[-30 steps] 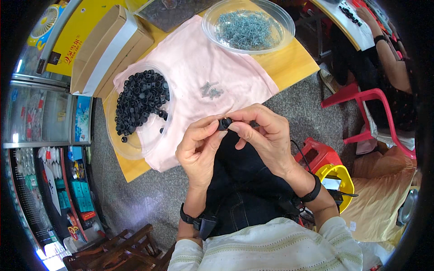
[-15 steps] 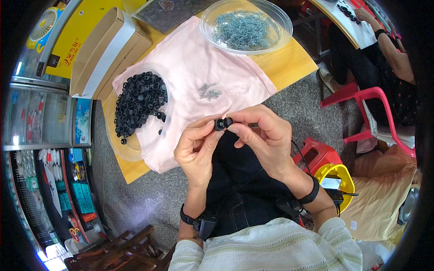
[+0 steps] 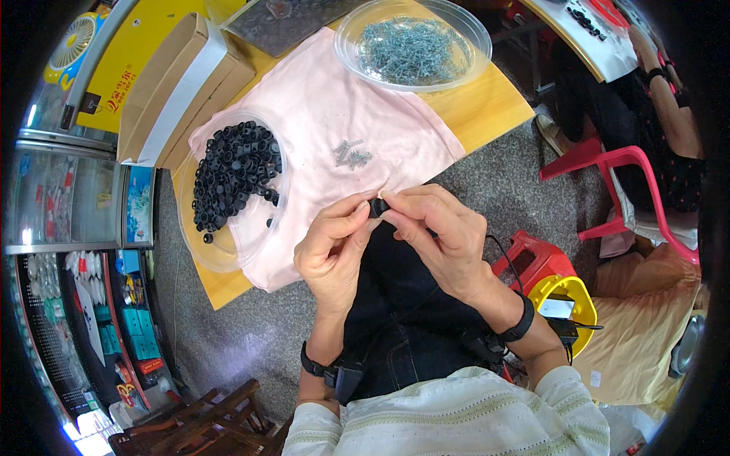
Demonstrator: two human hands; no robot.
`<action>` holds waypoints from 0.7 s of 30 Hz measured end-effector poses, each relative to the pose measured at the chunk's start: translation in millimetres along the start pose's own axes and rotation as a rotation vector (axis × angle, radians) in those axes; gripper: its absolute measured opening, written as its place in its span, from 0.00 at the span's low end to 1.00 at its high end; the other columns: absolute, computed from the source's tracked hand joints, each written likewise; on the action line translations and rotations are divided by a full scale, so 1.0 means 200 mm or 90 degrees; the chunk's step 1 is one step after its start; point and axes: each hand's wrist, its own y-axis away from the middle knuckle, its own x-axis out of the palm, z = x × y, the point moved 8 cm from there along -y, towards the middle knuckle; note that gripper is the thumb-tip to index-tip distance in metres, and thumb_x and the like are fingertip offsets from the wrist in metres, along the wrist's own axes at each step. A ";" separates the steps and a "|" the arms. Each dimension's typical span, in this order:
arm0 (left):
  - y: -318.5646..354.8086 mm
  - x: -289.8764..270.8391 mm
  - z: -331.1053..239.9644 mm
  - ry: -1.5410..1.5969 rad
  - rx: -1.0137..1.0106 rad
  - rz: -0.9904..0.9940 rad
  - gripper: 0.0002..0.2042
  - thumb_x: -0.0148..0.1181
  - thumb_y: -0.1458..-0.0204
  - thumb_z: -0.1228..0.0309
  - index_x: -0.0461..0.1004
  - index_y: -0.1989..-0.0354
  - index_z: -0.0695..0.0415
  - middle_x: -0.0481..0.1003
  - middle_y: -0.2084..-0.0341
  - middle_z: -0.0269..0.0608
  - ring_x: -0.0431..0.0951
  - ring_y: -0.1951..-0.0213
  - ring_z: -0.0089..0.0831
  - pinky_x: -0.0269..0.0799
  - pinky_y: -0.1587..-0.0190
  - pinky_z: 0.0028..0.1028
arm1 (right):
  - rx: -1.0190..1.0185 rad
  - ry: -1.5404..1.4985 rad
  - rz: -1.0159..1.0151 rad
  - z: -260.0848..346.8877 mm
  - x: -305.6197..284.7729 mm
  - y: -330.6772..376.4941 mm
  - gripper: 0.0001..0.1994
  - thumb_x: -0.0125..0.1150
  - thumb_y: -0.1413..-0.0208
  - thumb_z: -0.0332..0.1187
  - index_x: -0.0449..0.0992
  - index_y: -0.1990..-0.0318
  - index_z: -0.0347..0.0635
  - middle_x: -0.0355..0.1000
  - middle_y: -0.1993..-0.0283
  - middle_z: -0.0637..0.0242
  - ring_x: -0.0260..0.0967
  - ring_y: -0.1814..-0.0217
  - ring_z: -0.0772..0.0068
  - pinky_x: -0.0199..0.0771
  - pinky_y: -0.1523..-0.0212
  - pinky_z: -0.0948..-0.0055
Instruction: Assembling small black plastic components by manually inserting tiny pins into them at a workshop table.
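Note:
A small black plastic piece (image 3: 378,207) is pinched between my two hands, just past the near edge of the pink cloth (image 3: 304,99). My left hand (image 3: 333,247) grips it from the left with thumb and forefinger. From the other side, the thumb and forefinger of my right hand (image 3: 447,239) press against it. The fingertips hide much of it. Beyond my hands, a little heap of grey screws (image 3: 352,153) lies on the cloth. To the left, a clear round tub (image 3: 199,254) holds many black plastic caps (image 3: 232,167).
A second clear tub (image 3: 346,57) of silvery screws (image 3: 411,49) stands at the table's far side. A cardboard box (image 3: 171,91) sits at the far left. Right of me are a red plastic stool (image 3: 540,254), a yellow bucket (image 3: 585,311) and a co-worker's arm (image 3: 673,114).
The black pieces held apart at my fingertips have come together, and my hands have drawn closer. The co-worker's hand has pulled back from the black parts on the other table.

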 end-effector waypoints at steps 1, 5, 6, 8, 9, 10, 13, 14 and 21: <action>0.00 0.00 -0.01 -0.026 0.019 0.010 0.08 0.59 0.53 0.89 0.75 0.64 0.66 0.75 0.56 0.53 0.76 0.56 0.29 0.74 0.54 0.22 | 0.000 -0.004 -0.004 0.00 0.00 0.00 0.13 0.65 0.55 0.21 0.76 0.59 0.34 0.74 0.66 0.58 0.74 0.66 0.63 0.74 0.67 0.72; -0.01 -0.01 -0.02 -0.063 0.036 0.023 0.08 0.59 0.52 0.89 0.75 0.65 0.66 0.75 0.56 0.52 0.77 0.57 0.28 0.74 0.55 0.22 | -0.001 -0.011 0.003 0.01 0.00 0.00 0.13 0.65 0.55 0.20 0.76 0.59 0.33 0.74 0.66 0.58 0.74 0.65 0.62 0.74 0.66 0.72; -0.01 -0.01 -0.02 -0.063 0.036 0.023 0.08 0.59 0.52 0.89 0.75 0.65 0.66 0.75 0.56 0.52 0.77 0.57 0.28 0.74 0.55 0.22 | 0.000 -0.012 0.006 0.00 0.00 0.00 0.13 0.65 0.55 0.20 0.76 0.59 0.33 0.74 0.66 0.58 0.74 0.65 0.62 0.74 0.66 0.72; -0.01 -0.01 -0.02 -0.059 0.038 0.025 0.08 0.59 0.52 0.88 0.76 0.65 0.66 0.76 0.57 0.52 0.77 0.58 0.28 0.74 0.56 0.21 | 0.001 -0.012 0.008 0.00 0.00 0.00 0.13 0.65 0.55 0.20 0.76 0.58 0.33 0.74 0.66 0.58 0.74 0.65 0.62 0.74 0.65 0.72; -0.02 -0.01 -0.01 -0.058 0.038 0.025 0.08 0.59 0.52 0.88 0.76 0.65 0.66 0.76 0.57 0.52 0.77 0.58 0.28 0.74 0.56 0.21 | 0.004 -0.014 0.010 0.00 0.00 0.00 0.13 0.65 0.55 0.20 0.76 0.58 0.33 0.73 0.66 0.58 0.74 0.65 0.62 0.74 0.65 0.72; -0.02 -0.01 -0.02 -0.083 0.056 0.036 0.07 0.59 0.52 0.88 0.76 0.65 0.65 0.76 0.57 0.52 0.77 0.59 0.27 0.75 0.57 0.21 | 0.008 -0.016 0.012 0.00 0.00 0.00 0.13 0.64 0.54 0.20 0.76 0.58 0.33 0.73 0.66 0.58 0.74 0.65 0.62 0.74 0.65 0.72; -0.04 -0.01 -0.04 -0.120 0.074 0.054 0.07 0.59 0.52 0.88 0.76 0.66 0.65 0.76 0.58 0.51 0.77 0.60 0.27 0.76 0.58 0.21 | 0.002 -0.002 0.020 0.00 0.00 -0.01 0.13 0.64 0.54 0.20 0.75 0.59 0.34 0.73 0.66 0.58 0.74 0.64 0.61 0.74 0.65 0.71; -0.04 0.00 -0.04 -0.132 0.075 0.063 0.07 0.59 0.52 0.88 0.76 0.66 0.65 0.77 0.59 0.51 0.78 0.60 0.27 0.76 0.59 0.21 | 0.002 -0.002 0.020 0.01 0.00 0.00 0.13 0.64 0.54 0.20 0.75 0.59 0.34 0.73 0.66 0.58 0.74 0.64 0.61 0.74 0.65 0.71; -0.05 -0.01 -0.04 -0.150 0.098 0.072 0.07 0.60 0.52 0.88 0.76 0.67 0.64 0.77 0.60 0.50 0.78 0.59 0.27 0.76 0.60 0.21 | -0.066 0.095 0.043 0.05 0.00 -0.01 0.12 0.63 0.53 0.21 0.75 0.58 0.33 0.72 0.64 0.58 0.73 0.62 0.59 0.75 0.63 0.69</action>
